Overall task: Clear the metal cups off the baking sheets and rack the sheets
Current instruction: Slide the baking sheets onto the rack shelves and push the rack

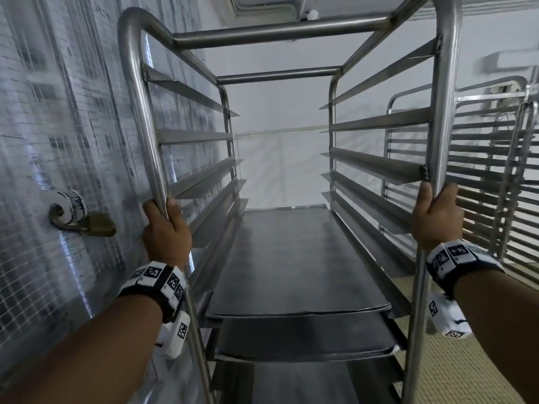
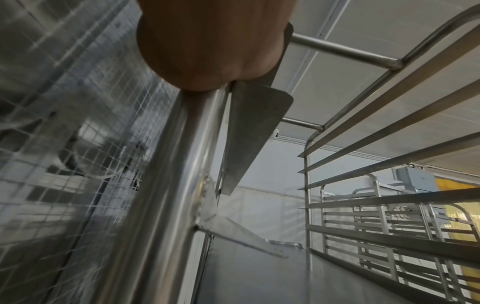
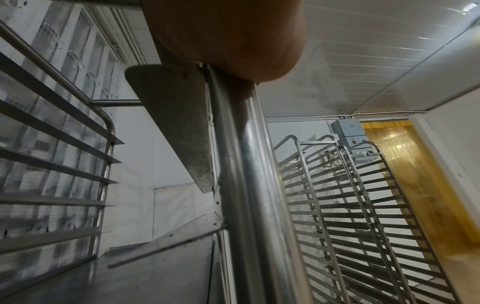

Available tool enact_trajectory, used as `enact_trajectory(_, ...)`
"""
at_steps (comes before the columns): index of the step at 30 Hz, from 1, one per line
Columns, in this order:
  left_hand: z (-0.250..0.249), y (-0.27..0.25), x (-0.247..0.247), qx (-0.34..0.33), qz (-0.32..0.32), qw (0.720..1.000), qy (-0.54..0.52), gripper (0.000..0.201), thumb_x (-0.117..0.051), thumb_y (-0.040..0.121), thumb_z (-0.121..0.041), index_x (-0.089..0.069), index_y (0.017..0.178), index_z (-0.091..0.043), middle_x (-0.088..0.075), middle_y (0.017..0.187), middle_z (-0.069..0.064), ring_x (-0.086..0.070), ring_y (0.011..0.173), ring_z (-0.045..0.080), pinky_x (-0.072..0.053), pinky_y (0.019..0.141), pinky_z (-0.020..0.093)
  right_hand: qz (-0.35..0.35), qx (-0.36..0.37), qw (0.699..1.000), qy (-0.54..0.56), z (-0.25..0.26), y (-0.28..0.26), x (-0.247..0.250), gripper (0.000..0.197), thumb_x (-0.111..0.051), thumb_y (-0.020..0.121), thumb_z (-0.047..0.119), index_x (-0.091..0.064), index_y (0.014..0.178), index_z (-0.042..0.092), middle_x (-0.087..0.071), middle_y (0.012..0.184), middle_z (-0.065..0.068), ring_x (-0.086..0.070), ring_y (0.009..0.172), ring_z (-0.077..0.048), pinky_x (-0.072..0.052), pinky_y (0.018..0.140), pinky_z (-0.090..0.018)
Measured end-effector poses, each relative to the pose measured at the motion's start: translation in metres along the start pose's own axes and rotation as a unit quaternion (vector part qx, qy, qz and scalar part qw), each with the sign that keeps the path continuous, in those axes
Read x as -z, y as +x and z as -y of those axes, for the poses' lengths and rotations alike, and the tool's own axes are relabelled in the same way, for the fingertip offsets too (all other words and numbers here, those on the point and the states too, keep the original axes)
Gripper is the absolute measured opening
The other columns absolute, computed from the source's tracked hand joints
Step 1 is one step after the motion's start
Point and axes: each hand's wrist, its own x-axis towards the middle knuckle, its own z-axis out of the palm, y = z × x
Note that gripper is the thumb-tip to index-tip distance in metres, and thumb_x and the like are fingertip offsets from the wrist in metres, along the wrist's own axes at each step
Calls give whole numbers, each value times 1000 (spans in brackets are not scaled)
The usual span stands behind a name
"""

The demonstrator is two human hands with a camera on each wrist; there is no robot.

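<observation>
A tall steel tray rack (image 1: 280,74) stands right in front of me. Dark baking sheets lie on its lower runners, the top sheet (image 1: 294,258) bare, a second sheet (image 1: 306,336) just below it. No metal cups are in view. My left hand (image 1: 164,225) grips the rack's near left upright (image 1: 145,135). My right hand (image 1: 436,217) grips the near right upright (image 1: 443,112). In the left wrist view the left hand (image 2: 207,45) wraps the post (image 2: 166,185). The right wrist view shows the right hand (image 3: 228,37) around its post (image 3: 241,164).
A metal door with wire-mesh panelling (image 1: 52,141) and a brass padlock (image 1: 99,225) is close on the left. More steel racks (image 1: 490,176) with bare runners stand to the right. A yellow strip curtain (image 3: 405,168) hangs in a doorway at the far right. A white wall is behind the rack.
</observation>
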Motion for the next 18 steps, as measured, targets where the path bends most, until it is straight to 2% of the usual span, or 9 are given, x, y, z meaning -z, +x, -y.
enact_trajectory(4,8,9,-21,14,-3,1000,4,46,-37,109,-43,-45,123,1,-67,92,33,-64,83,52,-34,64,39,-5,-2,1000,0,-3,7,-23,55,-27,96,67,-36,102,13,-59,83,-28,-58,72,-46,-50,67,-53)
enact_trajectory(7,19,19,-40,3,-3,1000,7,48,-35,108,-46,-44,124,-2,-67,86,29,-65,75,50,-36,60,38,-7,-5,1000,4,-5,13,-41,49,-32,100,57,-39,106,9,-60,84,-30,-59,72,-48,-50,66,-54)
enact_trajectory(9,30,27,-54,1,-6,1000,6,48,-34,108,-49,-43,122,-3,-64,79,22,-64,71,48,-40,58,38,-6,-15,1000,5,-3,17,-55,48,-33,100,57,-38,106,9,-60,84,-32,-59,73,-49,-51,68,-55)
enact_trajectory(12,40,38,-74,6,-6,1000,6,48,-35,107,-48,-45,121,-3,-58,74,12,-63,66,42,-39,56,37,-6,-19,1000,-9,-8,23,-79,58,-25,94,71,-36,105,16,-60,85,-31,-60,78,-50,-51,73,-57)
enact_trajectory(14,47,43,-89,0,-7,1000,8,49,-35,107,-49,-44,122,-3,-61,75,15,-63,66,42,-42,55,39,-8,-21,999,-25,-16,30,-95,64,-19,89,80,-35,105,20,-61,87,-29,-60,81,-49,-52,76,-58)
enact_trajectory(15,51,46,-96,-5,-6,1000,9,50,-34,107,-51,-43,123,-5,-64,77,19,-64,66,43,-46,56,42,-11,-22,999,-23,-16,32,-102,62,-21,90,78,-36,104,20,-61,87,-28,-61,81,-48,-52,76,-57)
enact_trajectory(18,67,59,-118,-11,-16,1000,24,56,-30,105,-58,-41,124,-7,-67,82,27,-65,68,47,-54,59,52,-3,-23,1000,12,-12,41,-122,46,-35,101,54,-40,107,9,-59,87,-26,-60,77,-43,-49,70,-48)
